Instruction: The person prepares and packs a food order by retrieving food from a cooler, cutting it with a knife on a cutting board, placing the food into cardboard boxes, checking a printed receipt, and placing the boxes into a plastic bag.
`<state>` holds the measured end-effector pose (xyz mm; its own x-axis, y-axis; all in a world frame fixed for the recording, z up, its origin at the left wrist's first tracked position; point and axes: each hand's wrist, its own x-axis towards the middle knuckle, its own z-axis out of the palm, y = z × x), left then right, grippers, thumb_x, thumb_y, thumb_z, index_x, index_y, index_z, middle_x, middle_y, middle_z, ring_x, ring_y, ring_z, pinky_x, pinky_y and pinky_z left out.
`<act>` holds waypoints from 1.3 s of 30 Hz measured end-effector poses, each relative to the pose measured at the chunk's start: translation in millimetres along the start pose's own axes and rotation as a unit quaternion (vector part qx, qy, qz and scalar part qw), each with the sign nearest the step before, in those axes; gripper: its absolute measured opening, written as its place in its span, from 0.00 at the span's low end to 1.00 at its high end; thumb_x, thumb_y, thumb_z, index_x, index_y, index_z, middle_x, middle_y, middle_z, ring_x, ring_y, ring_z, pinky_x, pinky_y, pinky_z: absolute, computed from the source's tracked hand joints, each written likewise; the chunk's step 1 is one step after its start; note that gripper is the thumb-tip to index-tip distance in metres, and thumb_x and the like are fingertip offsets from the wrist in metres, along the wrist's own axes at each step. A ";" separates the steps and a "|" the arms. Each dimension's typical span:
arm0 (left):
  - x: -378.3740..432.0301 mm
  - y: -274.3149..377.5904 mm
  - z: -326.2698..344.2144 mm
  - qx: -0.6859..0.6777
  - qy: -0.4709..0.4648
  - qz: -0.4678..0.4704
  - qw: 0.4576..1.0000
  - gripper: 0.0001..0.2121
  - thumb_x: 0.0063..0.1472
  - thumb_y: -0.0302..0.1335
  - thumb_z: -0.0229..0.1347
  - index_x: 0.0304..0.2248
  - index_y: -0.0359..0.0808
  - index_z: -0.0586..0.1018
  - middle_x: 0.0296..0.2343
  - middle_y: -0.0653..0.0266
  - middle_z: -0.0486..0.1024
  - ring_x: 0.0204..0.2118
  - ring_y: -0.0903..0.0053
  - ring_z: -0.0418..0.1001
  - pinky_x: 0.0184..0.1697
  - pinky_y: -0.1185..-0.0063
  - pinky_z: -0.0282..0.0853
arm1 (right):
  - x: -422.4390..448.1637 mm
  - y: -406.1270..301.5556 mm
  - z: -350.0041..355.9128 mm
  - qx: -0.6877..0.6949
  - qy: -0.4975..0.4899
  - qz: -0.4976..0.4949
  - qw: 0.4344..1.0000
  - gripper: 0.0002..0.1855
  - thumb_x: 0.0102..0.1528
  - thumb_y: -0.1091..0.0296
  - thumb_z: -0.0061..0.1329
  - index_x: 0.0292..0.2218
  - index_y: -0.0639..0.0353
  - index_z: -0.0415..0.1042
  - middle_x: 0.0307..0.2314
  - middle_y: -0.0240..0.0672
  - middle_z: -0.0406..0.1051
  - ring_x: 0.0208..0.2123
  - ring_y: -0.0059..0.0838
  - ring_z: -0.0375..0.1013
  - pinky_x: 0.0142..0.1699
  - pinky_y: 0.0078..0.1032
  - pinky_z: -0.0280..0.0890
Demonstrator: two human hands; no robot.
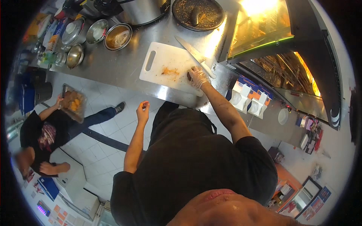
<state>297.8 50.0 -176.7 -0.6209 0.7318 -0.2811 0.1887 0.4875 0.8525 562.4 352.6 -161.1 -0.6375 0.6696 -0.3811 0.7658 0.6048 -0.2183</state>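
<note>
My right hand (197,78), in a clear plastic glove, rests over the right end of a white cutting board (158,62), its fingers around a small dark brown piece of food (189,75). Orange-brown crumbs (170,71) lie scattered mid-board. A kitchen knife (192,50) with a white handle lies slantwise across the board's upper right edge, just beyond that hand. My left hand (142,108) is bare and hangs in the air in front of the counter's edge, fingers loosely curled, holding nothing.
A round dark pan (198,26) with crumbs stands beyond the board. Metal bowls (97,31) and a large steel pot (141,12) are at the upper left. A lit glass-fronted oven (260,31) and white cartons (240,97) stand to the right. Another person (56,130) holds a food tray (74,102) at left.
</note>
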 end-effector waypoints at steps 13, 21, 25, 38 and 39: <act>37.8 80.6 39.7 0.013 -0.157 0.104 0.982 0.09 0.60 0.27 0.59 0.39 0.34 0.80 0.33 0.63 0.81 0.34 0.77 0.77 0.34 0.77 0.71 | 27.2 71.4 -22.6 0.117 0.081 0.192 0.971 0.19 0.58 0.59 0.44 0.48 0.57 0.68 0.40 0.52 0.74 0.39 0.52 0.75 0.44 0.44 0.70; 119.6 162.2 121.0 0.018 -0.124 0.300 0.946 0.08 0.61 0.29 0.57 0.35 0.33 0.80 0.31 0.59 0.78 0.38 0.65 0.74 0.44 0.73 0.69 | -72.5 0.9 6.5 0.200 -0.069 0.219 0.952 0.17 0.63 0.59 0.38 0.41 0.61 0.72 0.35 0.56 0.75 0.39 0.52 0.76 0.43 0.45 0.71; 172.6 191.3 201.1 0.057 -0.196 0.418 0.885 0.11 0.64 0.34 0.53 0.34 0.34 0.80 0.33 0.60 0.77 0.41 0.64 0.71 0.45 0.69 0.67 | -77.2 -33.5 -54.2 0.106 -0.098 0.190 0.971 0.17 0.64 0.59 0.35 0.41 0.62 0.71 0.34 0.55 0.75 0.38 0.53 0.76 0.43 0.44 0.71; 224.4 194.4 258.9 0.204 -0.244 0.469 0.824 0.12 0.66 0.37 0.47 0.34 0.37 0.77 0.34 0.65 0.74 0.41 0.67 0.68 0.46 0.70 0.59 | -50.4 -0.1 -6.3 0.164 -0.073 0.172 0.969 0.23 0.65 0.49 0.30 0.44 0.60 0.67 0.26 0.56 0.74 0.30 0.57 0.75 0.37 0.49 0.70; 217.6 193.8 267.3 0.174 -0.258 0.445 0.840 0.12 0.66 0.37 0.47 0.34 0.37 0.77 0.35 0.66 0.75 0.41 0.67 0.68 0.46 0.70 0.59 | -53.1 8.2 -2.4 0.167 -0.075 0.177 0.967 0.23 0.65 0.49 0.30 0.44 0.60 0.67 0.26 0.56 0.74 0.30 0.57 0.75 0.37 0.49 0.70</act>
<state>402.6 431.0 -190.4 0.2787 0.9452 0.1701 0.6700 -0.3183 0.6707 602.2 323.1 -140.5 -0.3308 0.7241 -0.6052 0.9341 0.1601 -0.3190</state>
